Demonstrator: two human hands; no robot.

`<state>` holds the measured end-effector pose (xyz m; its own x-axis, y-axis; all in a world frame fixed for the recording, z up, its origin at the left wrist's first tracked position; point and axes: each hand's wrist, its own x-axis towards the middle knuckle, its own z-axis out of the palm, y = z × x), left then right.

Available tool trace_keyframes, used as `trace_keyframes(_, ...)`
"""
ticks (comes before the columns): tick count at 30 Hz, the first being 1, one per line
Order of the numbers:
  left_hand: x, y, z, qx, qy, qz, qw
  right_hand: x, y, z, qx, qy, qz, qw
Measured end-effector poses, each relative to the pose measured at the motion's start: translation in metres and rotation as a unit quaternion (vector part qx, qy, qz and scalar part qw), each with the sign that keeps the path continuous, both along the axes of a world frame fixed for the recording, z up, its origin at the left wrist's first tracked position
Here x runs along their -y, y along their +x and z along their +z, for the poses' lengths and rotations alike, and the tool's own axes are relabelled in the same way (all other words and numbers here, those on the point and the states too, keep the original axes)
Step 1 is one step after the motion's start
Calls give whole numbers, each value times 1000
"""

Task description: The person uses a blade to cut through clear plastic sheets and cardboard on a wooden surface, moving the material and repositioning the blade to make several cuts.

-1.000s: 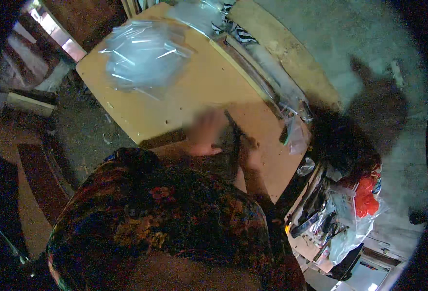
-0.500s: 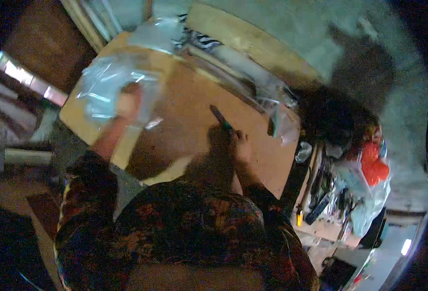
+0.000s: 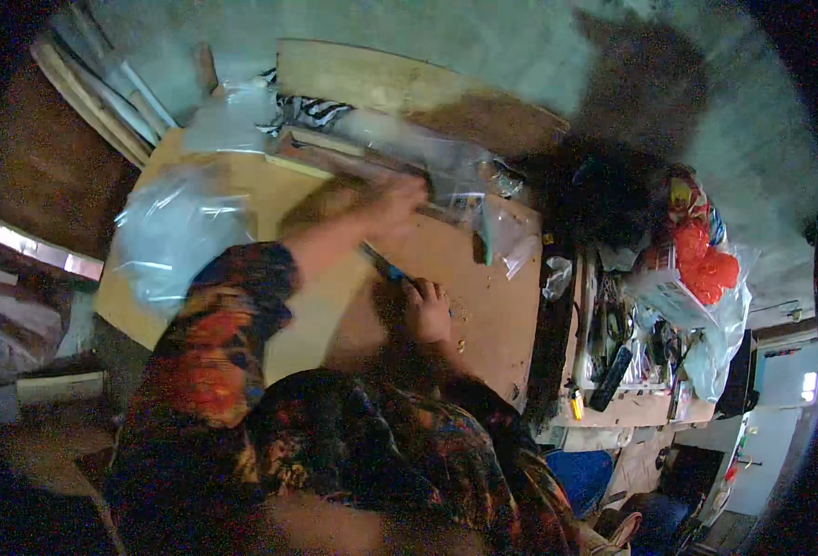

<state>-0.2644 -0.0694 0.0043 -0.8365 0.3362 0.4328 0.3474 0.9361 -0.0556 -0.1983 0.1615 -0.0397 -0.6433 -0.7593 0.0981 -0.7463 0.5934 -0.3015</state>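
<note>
In my right hand (image 3: 430, 313), closed and low over the brown board of the tabletop (image 3: 492, 296), is a slim dark tool (image 3: 386, 264) with a bluish part. Its tip points away to the left; its exact kind is unclear. My left arm reaches across the table, and my left hand (image 3: 395, 206) is over the far side near a long wooden strip (image 3: 339, 153). Motion smears its fingers, so anything in them cannot be made out. A crumpled clear plastic bag (image 3: 182, 241) lies on the table's left side.
Behind the table's far edge runs plastic wrapping (image 3: 427, 148), with a plywood sheet (image 3: 381, 79) leaning beyond. Clear plastic (image 3: 515, 241) sits at the right corner. A side bench holds assorted tools (image 3: 617, 371), a yellow lighter (image 3: 577, 404) and a red bag (image 3: 705, 264).
My left hand has left the plastic bag and swung right across the table to the far side. The right hand still grips the dark tool. The view has shifted.
</note>
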Motion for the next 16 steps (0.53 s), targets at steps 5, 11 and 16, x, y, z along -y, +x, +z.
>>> trace_keyframes(5,-73,-54,-46,15,38,27,999,-1,1,-18,113,-64,-118,984)
trace_keyframes(11,-48,-83,-29,178,200,32,963,-4,0,2,6,-58,0,998)
trace_keyframes(16,76,-59,84,170,625,221,729,1,0,19,90,-7,-9,996)
